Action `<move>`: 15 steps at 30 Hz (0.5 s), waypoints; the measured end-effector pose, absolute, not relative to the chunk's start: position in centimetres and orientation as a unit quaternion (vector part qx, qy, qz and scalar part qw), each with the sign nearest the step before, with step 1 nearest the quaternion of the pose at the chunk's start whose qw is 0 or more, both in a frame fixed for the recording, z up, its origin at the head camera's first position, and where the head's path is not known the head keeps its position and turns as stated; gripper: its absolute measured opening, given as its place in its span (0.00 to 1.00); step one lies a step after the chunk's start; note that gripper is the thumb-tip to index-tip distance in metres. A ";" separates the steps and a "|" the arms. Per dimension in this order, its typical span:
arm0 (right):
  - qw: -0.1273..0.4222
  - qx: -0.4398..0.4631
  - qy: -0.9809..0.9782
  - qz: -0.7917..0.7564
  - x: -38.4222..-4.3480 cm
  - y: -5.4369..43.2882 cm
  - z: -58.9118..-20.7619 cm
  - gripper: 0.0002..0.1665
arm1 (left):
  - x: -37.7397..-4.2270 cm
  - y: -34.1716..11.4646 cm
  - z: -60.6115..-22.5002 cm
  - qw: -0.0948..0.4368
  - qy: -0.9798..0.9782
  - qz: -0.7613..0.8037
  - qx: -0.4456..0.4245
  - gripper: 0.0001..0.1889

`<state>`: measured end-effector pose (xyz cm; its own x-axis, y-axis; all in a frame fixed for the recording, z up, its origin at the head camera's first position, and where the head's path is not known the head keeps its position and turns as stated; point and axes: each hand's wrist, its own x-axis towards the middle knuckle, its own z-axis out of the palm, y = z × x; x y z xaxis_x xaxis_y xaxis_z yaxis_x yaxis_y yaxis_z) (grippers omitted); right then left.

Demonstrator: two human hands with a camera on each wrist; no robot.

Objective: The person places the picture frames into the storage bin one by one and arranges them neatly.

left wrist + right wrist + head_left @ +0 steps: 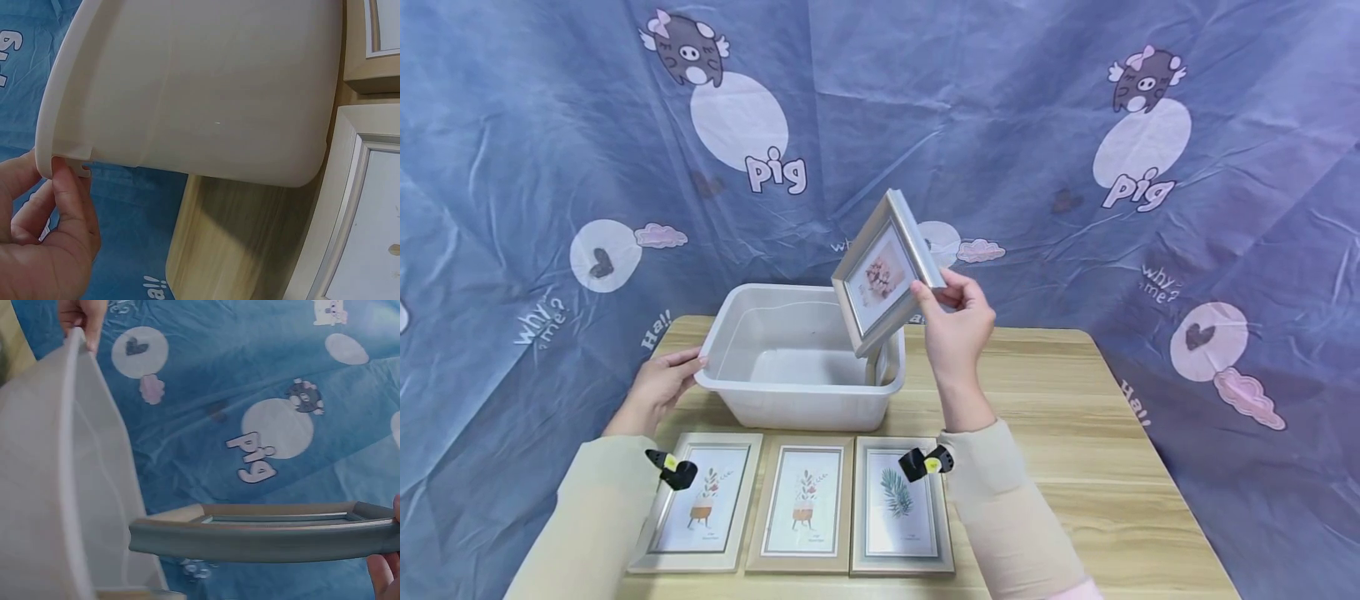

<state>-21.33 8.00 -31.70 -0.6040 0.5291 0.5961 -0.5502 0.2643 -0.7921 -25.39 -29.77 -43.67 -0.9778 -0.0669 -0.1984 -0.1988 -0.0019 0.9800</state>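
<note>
My right hand pinches a silver-beige picture frame by its lower right edge, thumb in front and fingers behind. The frame is tilted, shows a pink flower print, and hangs over the right side of a white plastic tub. With thumb and fingers, my left hand grips the tub's left rim; the left wrist view shows this hand close up at the rim's corner. Inside the tub, against its right wall, stands another frame, mostly hidden behind the held one.
Before the tub, three picture frames lie face up in a row: a pale one and a tan one with potted-plant prints, and a silver one with a green leaf. A blue cloth hangs behind the wooden table.
</note>
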 end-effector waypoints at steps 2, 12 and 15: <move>0.440 -0.001 -0.664 0.604 -21.4 7.5 -32.4 0.20 | -25.4 -29.8 -43.6 0.047 0.701 0.705 -0.092 0.30; 0.425 -0.041 -0.688 0.587 -21.8 4.9 -36.2 0.21 | -25.3 -29.7 -43.4 0.044 0.692 0.715 -0.092 0.31; 0.424 -0.049 -0.701 0.571 -22.0 4.2 -37.3 0.20 | -25.2 -29.7 -43.4 0.044 0.692 0.714 -0.092 0.31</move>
